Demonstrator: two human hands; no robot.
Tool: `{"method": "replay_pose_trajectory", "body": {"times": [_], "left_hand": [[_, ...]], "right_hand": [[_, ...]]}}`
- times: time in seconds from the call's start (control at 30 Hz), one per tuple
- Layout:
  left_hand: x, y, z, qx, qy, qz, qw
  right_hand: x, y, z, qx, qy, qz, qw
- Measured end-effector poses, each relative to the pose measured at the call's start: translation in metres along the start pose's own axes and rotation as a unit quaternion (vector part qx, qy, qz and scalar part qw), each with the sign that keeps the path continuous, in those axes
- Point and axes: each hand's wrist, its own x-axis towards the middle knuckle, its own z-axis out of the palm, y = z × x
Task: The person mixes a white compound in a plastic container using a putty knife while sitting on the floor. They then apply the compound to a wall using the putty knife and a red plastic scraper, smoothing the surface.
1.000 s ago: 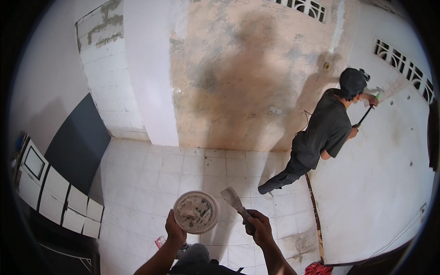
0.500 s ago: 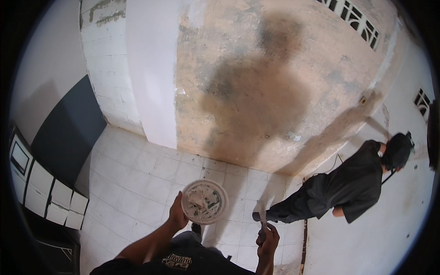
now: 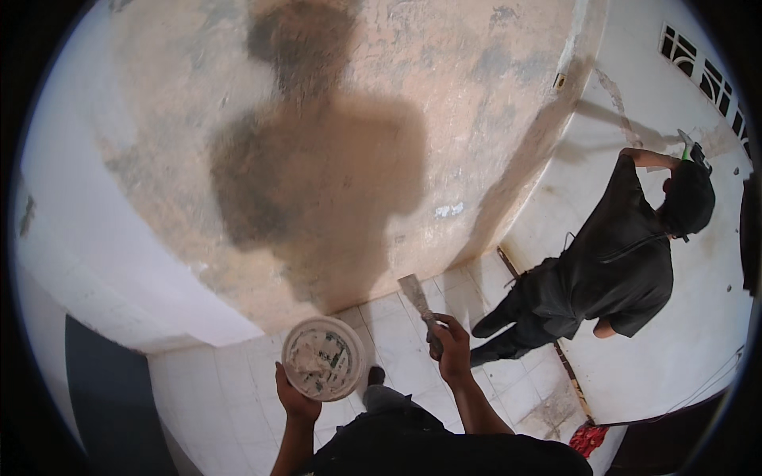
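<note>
My left hand [image 3: 298,397] grips the near left side of a round white plastic tub [image 3: 362,357]. Pale paste is smeared over the tub's top face, with some green print between; I cannot tell whether that face is a lid or the inside. In my right hand [image 3: 452,349] is a putty knife [image 3: 414,293], fingers wrapped round its dark handle. Its broad, paste-stained blade points up and away, apart from both tub and wall. Beyond both hands stands a patchy peach wall [image 3: 444,143], with my shadow across it.
At the right, a co-worker [image 3: 619,246] in dark clothes has an arm raised to the white wall [image 3: 659,317], near a green-handled tool [image 3: 687,147]. White floor tiles [image 3: 222,397] lie below. A dark panel [image 3: 107,389] stands left; a red cloth-like thing [image 3: 587,438] lies lower right.
My view has swung right and nearer the peach wall. The putty knife is raised, with its blade tilted left. The co-worker's arm has gone up to the white wall.
</note>
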Motion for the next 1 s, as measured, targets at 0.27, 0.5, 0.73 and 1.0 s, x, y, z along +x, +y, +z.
{"method": "replay_pose_trajectory", "body": {"times": [0.27, 0.5, 0.73, 1.0], "left_hand": [[0.138, 0.056, 0.026, 0.121, 0.032, 0.046, 0.991], [0.223, 0.067, 0.049, 0.123, 0.037, -0.029, 0.991], [0.27, 0.107, 0.042, 0.137, -0.026, -0.171, 0.975], [0.294, 0.128, 0.069, 0.196, -0.144, -0.271, 0.931]], "right_hand": [[0.135, -0.054, 0.112, -0.265, -0.096, -0.113, 0.953], [0.154, -0.101, 0.161, -0.382, -0.101, -0.11, 0.912], [0.078, -0.066, 0.183, -0.378, 0.066, -0.069, 0.921], [0.012, -0.041, 0.228, -0.292, 0.223, -0.06, 0.928]]}}
